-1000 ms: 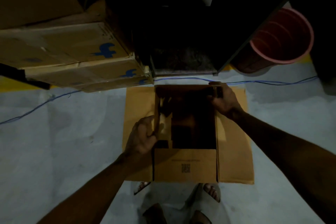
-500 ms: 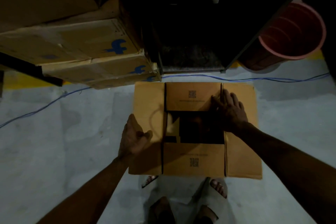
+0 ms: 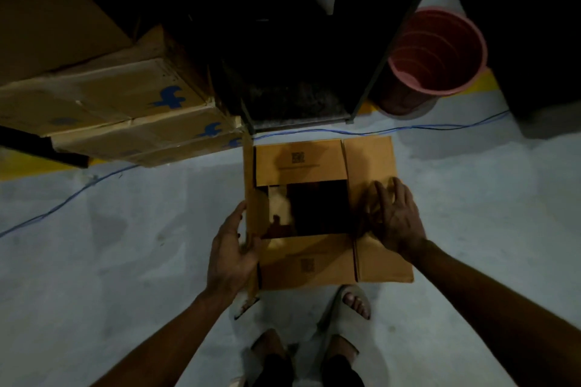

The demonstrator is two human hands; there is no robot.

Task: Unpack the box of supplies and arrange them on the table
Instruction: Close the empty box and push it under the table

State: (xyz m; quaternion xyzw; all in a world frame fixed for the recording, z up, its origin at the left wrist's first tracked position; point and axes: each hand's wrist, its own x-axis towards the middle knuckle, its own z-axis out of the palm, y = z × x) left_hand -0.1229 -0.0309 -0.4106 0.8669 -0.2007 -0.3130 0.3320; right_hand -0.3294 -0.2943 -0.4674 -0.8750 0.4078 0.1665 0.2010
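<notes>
So the box (image 3: 317, 214) is sitting on the floor (image 3: 125, 245), right in front of the person's feet, and the flaps are basically open now. Compared with half a second back, the left flap (image 3: 251, 214) has been lifted up: it was lying flat out to the side then, and now it's being stood nearly on edge by the left hand (image 3: 231, 256), with the thumb tucked over the inner face and the fingers laid along the outside. The right hand (image 3: 396, 223) has been slid off the opening and out onto the right flap (image 3: 374, 166), where it's spread wide and flat, nothing held, just pressing the flap down. The far and near flaps, each with a printed code, are folded outward.

What that means for the job: the opening is exposed, but nothing has been taken out yet. Something pale can be made out in the left part of the interior; the rest is too dark to tell. No desk surface is shown clearly here, only a dark shelf unit (image 3: 298, 72) behind the box, a stack of cartons (image 3: 125, 110) to the left and a red bucket (image 3: 437, 50) to the right. Unpacking proper looks like it's about to be started, probably with a reach inside.
</notes>
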